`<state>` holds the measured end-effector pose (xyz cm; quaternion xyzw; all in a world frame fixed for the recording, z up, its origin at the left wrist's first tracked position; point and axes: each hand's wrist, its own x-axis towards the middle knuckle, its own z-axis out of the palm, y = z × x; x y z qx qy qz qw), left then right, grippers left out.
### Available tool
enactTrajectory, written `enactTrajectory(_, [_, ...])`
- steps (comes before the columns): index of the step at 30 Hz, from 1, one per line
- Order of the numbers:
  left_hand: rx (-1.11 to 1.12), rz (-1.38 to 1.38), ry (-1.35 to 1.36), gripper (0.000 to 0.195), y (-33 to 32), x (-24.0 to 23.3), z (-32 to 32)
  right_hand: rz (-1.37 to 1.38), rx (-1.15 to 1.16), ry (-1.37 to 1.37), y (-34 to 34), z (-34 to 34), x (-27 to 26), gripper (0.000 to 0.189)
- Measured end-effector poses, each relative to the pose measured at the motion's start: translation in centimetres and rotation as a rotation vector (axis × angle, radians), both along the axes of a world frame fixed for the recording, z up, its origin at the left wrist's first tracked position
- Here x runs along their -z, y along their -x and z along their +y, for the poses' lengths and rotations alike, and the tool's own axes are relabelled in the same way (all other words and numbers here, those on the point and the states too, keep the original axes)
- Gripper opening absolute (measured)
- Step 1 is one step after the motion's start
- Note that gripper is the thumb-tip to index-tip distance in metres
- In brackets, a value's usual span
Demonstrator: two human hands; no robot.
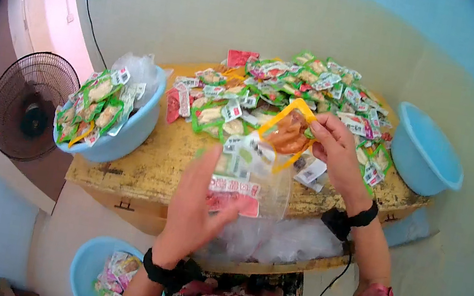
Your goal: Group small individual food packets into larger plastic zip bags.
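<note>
My right hand (333, 148) pinches the edge of a yellow-bordered sealed food packet (287, 132) with brownish-orange contents. The packet hangs tilted over the wooden table, above a clear plastic bag (278, 195). My left hand (193, 210) is blurred, thumb and fingers spread, just left of the bag and partly in front of it. A packet with red contents (235, 204) and a green-edged packet show at the bag. Whether my left thumb touches the bag cannot be made out. Behind lies a broad heap of sealed packets (273, 91), mostly green-edged.
A blue basin (140, 133) heaped with packets stands at the table's left end. Another blue basin (429, 153) stands at the right. On the floor, a third basin (83, 267) holds packets. Clear plastic bags (292, 241) lie below the worn tabletop (131, 178). A fan (34, 106) stands left.
</note>
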<state>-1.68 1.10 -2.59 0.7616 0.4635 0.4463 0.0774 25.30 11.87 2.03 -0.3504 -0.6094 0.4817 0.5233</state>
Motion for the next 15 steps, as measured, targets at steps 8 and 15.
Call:
enactTrajectory(8, [0.398, -0.684, 0.603, 0.051, -3.4, -2.9, -0.9, -0.307, -0.249, -0.289, 1.4, -4.7, -1.2, 0.015])
enactTrajectory(15, [0.328, -0.845, 0.544, 0.042, -4.6, -1.4, -1.1, 0.057, -0.122, 0.023, -0.6, -6.6, 1.8, 0.033])
